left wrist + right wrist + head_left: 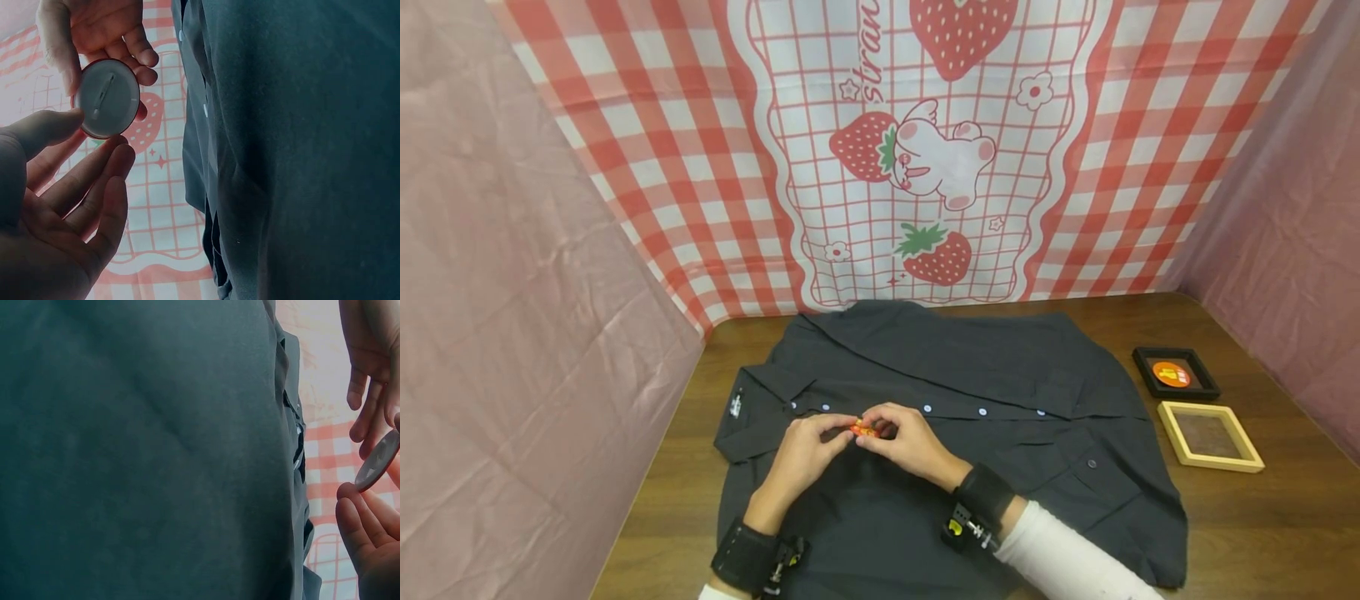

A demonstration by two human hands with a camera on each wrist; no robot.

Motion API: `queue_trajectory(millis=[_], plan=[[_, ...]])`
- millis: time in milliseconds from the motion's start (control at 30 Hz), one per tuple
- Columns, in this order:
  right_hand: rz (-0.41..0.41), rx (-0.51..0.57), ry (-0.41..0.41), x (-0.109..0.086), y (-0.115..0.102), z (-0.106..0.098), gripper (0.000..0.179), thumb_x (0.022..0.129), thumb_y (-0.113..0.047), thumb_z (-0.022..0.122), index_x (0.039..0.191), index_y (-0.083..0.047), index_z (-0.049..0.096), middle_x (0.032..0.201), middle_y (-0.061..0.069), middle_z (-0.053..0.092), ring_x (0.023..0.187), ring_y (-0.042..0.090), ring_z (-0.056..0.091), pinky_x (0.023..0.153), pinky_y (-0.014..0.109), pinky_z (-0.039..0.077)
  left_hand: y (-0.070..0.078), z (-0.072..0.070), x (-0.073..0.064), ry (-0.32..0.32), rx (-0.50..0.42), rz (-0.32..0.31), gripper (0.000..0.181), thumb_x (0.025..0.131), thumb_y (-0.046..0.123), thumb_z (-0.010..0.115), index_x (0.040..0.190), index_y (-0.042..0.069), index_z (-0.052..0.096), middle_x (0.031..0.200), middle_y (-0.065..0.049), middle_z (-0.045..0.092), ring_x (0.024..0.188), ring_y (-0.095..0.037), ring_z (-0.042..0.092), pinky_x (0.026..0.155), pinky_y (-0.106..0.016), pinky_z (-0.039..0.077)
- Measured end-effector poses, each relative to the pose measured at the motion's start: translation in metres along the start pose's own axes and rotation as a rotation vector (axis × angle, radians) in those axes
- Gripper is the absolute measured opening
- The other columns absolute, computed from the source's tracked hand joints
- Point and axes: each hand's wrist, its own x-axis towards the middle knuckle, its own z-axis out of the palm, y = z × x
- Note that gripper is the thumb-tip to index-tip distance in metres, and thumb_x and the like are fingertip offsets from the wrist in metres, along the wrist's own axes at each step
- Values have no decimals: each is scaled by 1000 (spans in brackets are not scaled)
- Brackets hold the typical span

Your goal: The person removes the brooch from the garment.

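Note:
A round button badge (122, 100) is pinched between both hands, low over a dark button-up shirt (880, 517) spread on the table. Its pale back, with a pin across it, shows in the left wrist view; from the head, a bit of its red-orange front (865, 431) appears between the fingertips. My left hand (805, 454) grips one edge with thumb and fingers. Opposite it, my right hand (912, 442) holds the other edge. The right wrist view catches the badge (379, 461) nearly edge-on at the far right.
To the right of the shirt, a black square frame (1187, 394) holds an orange round badge (1171, 374). A light wooden frame (1221, 464) lies just in front of it. The shirt's collar (760, 417) points left, and a checkered strawberry cloth (917, 192) hangs behind the table.

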Motion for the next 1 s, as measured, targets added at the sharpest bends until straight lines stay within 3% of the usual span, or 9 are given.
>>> queue_trajectory(millis=[400, 1000], plan=[[-5, 16, -9, -1, 1, -1, 18, 82, -19, 78, 96, -9, 71, 90, 5, 69, 78, 16, 65, 69, 23, 53, 0, 1, -1, -14, -6, 18, 21, 81, 11, 77, 102, 9, 77, 102, -3, 76, 97, -21, 71, 82, -38, 58], [5, -6, -4, -3, -1, -5, 20, 82, -20, 78, 98, -10, 70, 93, 6, 68, 78, 14, 64, 68, 23, 54, 5, 3, -1, -47, -44, -51, 29, 85, 12, 74, 113, 7, 72, 109, -8, 74, 102, -24, 70, 84, -41, 57]])
